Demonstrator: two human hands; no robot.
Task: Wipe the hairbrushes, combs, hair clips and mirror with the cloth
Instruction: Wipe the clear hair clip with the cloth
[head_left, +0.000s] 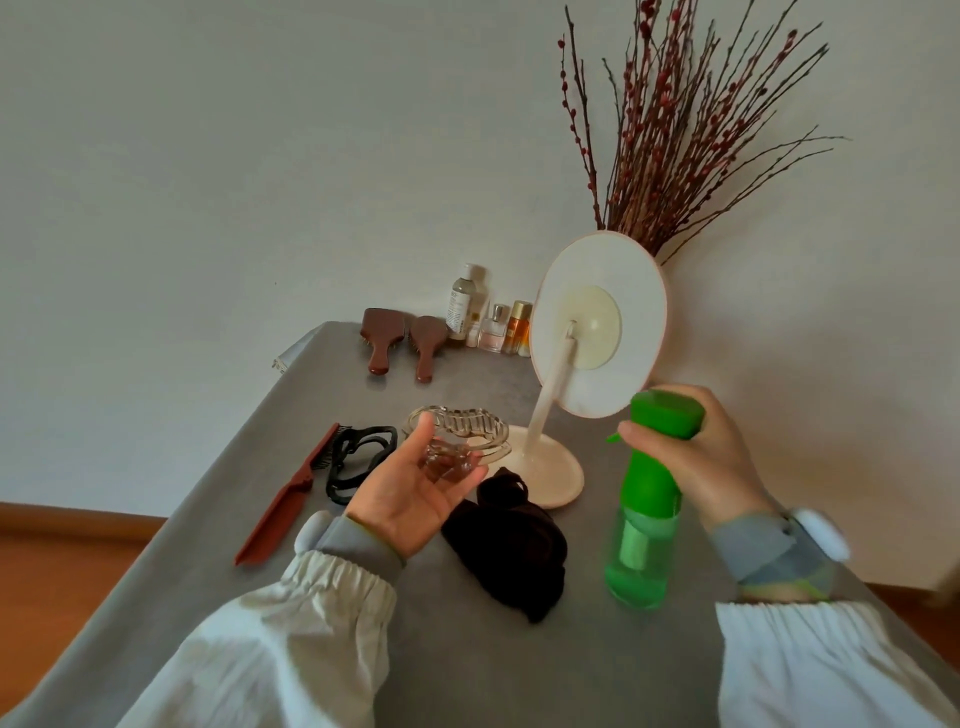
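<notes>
Left grip (415, 493): palm up, fingers and thumb loosely curled round a clear claw hair clip (457, 441), held above the counter (467, 675) with its teeth pointing away. Right grip (711, 447): wrapped round the head of a green spray bottle (649, 499), index finger at the nozzle side; bottle lifted and blurred, so in motion. Nozzle points roughly toward the clip.

Judgement: step in hand is wetting the clip before wiping. Keep the spray short and aimed at the teeth, where grime collects. Tilt the clip away from the round stand mirror (597, 322), which stands just behind it.

Dark cloth (509, 545) lies bunched on the counter between both hands, within easy reach. Suggest setting the bottle down upright well clear of the mirror base, then taking the cloth in the right hand.

Not yet handled, by position: black hair clip (358, 457), red-brown comb (291, 493), two wooden hairbrushes (405, 343) at the back.
</notes>
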